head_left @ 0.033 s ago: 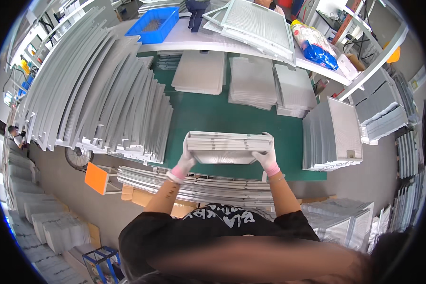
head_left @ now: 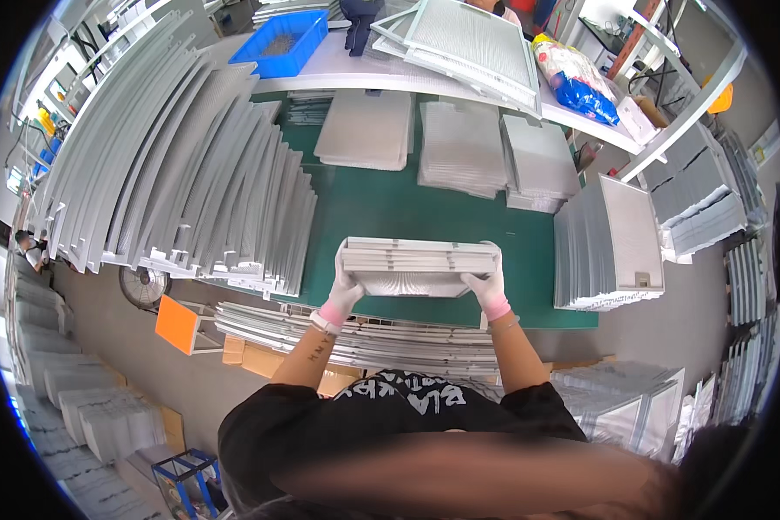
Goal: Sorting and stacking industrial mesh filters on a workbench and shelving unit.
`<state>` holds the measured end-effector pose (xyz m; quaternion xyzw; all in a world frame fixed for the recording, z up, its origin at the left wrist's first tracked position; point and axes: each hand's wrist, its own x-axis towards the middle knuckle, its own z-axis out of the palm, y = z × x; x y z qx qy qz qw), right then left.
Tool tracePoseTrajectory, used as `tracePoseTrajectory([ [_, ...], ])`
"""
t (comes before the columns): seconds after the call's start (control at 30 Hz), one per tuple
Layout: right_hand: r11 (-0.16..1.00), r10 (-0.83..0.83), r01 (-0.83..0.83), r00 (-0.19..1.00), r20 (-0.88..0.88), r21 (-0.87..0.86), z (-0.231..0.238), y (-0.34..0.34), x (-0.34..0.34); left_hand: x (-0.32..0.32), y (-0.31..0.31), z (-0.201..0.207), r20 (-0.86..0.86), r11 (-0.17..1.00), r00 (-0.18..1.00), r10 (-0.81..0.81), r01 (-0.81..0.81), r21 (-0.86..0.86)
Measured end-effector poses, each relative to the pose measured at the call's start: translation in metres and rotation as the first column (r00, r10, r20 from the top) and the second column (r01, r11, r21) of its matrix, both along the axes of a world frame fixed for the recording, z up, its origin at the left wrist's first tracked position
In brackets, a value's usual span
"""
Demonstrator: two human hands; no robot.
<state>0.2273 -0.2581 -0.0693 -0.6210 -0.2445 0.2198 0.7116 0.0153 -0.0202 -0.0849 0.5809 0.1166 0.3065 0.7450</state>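
Observation:
Between my two gloved hands is a small stack of framed metal mesh panels (head_left: 420, 259), their pale edges turned up toward me and a mesh face showing below. My left hand (head_left: 346, 286) is closed around the stack's left end. At the opposite end my right hand (head_left: 490, 284) grips it, thumb laid over the near side. The fingers behind the panels are hidden. Both gloves are white with pink cuffs. Beneath the stack lies the green tabletop (head_left: 364, 208); I cannot tell whether the panels touch it.
A long row of upright panels (head_left: 182, 173) fills the left side, with another upright batch (head_left: 611, 243) at the right. Flat piles (head_left: 464, 147) lie along the back, under a white shelf (head_left: 381, 76) bearing a blue bin (head_left: 282, 43) and a plastic bag (head_left: 572, 78).
The held panels and my hands have shifted very slightly away from me. My left forearm has swung a little to the right. Both grips are the same.

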Motion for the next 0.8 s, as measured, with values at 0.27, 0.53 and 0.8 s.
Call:
tracePoseTrajectory([
  [0.27,0.989,-0.011,-0.026,0.969,0.249,0.143,0.021,0.001,-0.028,-0.024,0.013,0.025,-0.089,0.995,0.993,0.072,-0.065,0.076],
  [0.53,0.999,-0.034,0.025,0.978,0.208,0.047,0.045,0.001,-0.045,-0.015,-0.002,0.068,-0.057,0.972,0.972,0.23,-0.226,0.06],
  [0.8,0.993,-0.006,0.014,0.997,-0.072,0.114,0.069,0.006,-0.05,-0.037,0.013,0.063,-0.117,0.985,0.981,0.153,-0.141,0.102],
])
